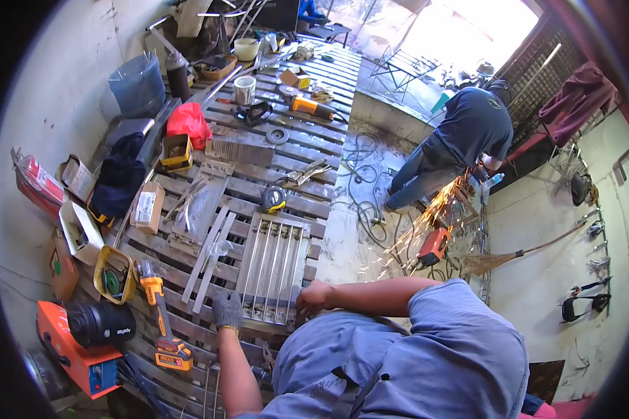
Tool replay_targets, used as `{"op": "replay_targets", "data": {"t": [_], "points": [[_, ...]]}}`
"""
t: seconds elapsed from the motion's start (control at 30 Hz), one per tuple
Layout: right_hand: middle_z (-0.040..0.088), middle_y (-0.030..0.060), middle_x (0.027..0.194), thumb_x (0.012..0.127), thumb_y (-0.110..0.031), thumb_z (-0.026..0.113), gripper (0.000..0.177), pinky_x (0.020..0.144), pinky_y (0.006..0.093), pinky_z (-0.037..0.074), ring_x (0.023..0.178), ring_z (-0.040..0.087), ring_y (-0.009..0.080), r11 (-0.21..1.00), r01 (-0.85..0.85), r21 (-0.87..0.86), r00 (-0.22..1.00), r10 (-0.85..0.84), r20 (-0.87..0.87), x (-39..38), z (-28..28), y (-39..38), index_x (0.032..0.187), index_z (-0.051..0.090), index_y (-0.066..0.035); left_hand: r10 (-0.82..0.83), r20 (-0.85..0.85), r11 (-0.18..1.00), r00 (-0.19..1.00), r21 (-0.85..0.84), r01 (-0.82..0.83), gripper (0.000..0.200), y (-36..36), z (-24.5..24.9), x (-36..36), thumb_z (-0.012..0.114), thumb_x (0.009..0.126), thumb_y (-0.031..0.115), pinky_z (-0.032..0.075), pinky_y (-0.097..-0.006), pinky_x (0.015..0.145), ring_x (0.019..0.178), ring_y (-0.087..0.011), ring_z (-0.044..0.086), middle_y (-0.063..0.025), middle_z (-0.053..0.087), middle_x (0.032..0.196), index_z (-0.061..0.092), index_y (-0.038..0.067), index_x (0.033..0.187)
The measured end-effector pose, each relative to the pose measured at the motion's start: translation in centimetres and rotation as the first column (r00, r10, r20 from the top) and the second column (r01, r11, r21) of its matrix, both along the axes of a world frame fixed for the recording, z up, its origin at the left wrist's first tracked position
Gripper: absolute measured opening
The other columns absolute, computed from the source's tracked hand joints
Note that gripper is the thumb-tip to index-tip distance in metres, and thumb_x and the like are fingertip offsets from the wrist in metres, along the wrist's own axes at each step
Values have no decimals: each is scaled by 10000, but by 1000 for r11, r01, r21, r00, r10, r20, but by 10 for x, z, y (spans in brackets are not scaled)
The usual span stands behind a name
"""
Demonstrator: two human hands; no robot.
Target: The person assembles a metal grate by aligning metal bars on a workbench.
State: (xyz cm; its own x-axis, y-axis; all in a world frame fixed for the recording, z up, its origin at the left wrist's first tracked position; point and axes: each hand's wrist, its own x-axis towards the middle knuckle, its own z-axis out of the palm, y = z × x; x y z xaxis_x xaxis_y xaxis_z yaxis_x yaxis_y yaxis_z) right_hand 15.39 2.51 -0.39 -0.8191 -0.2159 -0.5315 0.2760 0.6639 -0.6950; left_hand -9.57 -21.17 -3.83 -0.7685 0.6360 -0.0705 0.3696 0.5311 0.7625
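The left hand (227, 309), in a dark grey glove, is closest. Its fingers are bent over the near left corner of a metal grille (272, 260), grasping the frame. The bare right hand (313, 297) is curled into a loose fist against the grille's near right corner. It touches the frame, but at this angle I cannot tell whether it actually clasps a bar. The grille lies flat on a slatted steel workbench (307, 143), straight in front of the person. Just left of the gloved hand lies a yellow angle grinder (162, 322). The label on its battery base may read "INGCO", though the print is too small to be sure. Beside it is an orange welding machine (73, 346), with no writing legible. Past the grille sits a yellow-and-black tape measure (273, 199), then locking pliers (305, 171). Further back is a red bag (189, 122). Off to the right, on the floor, another person (468, 133) bends over, throwing sparks (437, 206).
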Motion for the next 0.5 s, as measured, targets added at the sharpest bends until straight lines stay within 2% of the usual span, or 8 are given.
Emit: {"op": "replay_targets", "data": {"t": [0.1, 0.13, 0.2, 0.23, 0.27, 0.33, 0.4, 0.5], "points": [[776, 94, 1193, 873, -410, 816, 464, 876, 408, 592, 1042, 747, 323, 999, -46, -4, 997, 46, -63, 9, -59, 4, 1271, 757, -178, 25, 74, 999, 997, -23, -23, 276, 1, 2, -1, 616, 890, 203, 483, -555, 734, 788, -476, 636, -305, 675, 853, 674, -64, 845], [771, 106, 1217, 872, -369, 830, 471, 888, 398, 595, 1060, 749, 303, 982, -134, 133, 990, 127, 59, -5, -1, 2, 1282, 751, -149, 11, 85, 1000, 996, -26, -9, 279, -1, -1, -3, 612, 900, 210, 483, -547, 737, 796, -471, 633, -302, 671, 863, 669, -60, 856], [761, 128, 1229, 903, -252, 781, 417, 940, 374, 586, 1087, 743, 288, 999, -46, 9, 990, 44, 133, 4, -31, 2, 1286, 742, -92, -47, 124, 998, 991, -32, 51, 285, -3, -2, -9, 603, 919, 224, 482, -532, 741, 812, -459, 625, -297, 665, 885, 659, -53, 878], [787, 80, 1138, 859, -410, 802, 373, 838, 424, 601, 1004, 757, 314, 1000, 26, 7, 1000, -26, -10, 17, -52, 4, 1194, 799, -247, -63, 147, 997, 987, -28, 68, 288, -4, 0, -11, 599, 929, 231, 481, -524, 743, 820, -453, 622, -294, 662, 896, 655, -49, 889], [784, 94, 1094, 870, -333, 791, 330, 801, 416, 606, 967, 763, 307, 981, 172, -87, 981, -163, 102, 16, -38, 2, 1164, 791, -183, -81, 177, 996, 981, -28, 88, 291, -5, 3, -13, 594, 938, 238, 480, -517, 746, 828, -448, 618, -291, 659, 906, 650, -46, 900], [779, 123, 1006, 892, -178, 769, 244, 727, 399, 615, 893, 776, 295, 604, 752, -262, 635, -561, 531, 6, 7, -17, 1104, 774, -56, -57, 212, 998, 976, -5, 59, 298, -6, 35, -9, 584, 952, 247, 516, -500, 778, 881, -449, 668, -275, 698, 932, 700, -25, 917], [773, 151, 918, 914, -23, 747, 160, 653, 383, 624, 818, 788, 282, 179, 958, -223, 285, -629, 723, -5, 43, -23, 1044, 758, 71, -50, 188, 999, 981, 15, 48, 299, -5, 44, -7, 585, 955, 247, 531, -492, 793, 905, -450, 687, -266, 717, 945, 726, -15, 925], [766, 143, 1042, 927, 14, 727, 176, 745, 390, 642, 949, 783, 277, 294, 917, -269, 398, -639, 658, 3, 27, -21, 1100, 745, 43, -48, 146, 999, 988, 12, 47, 295, -8, 43, -4, 585, 957, 242, 542, -484, 798, 910, -448, 701, -256, 733, 955, 742, -7, 935]]}}
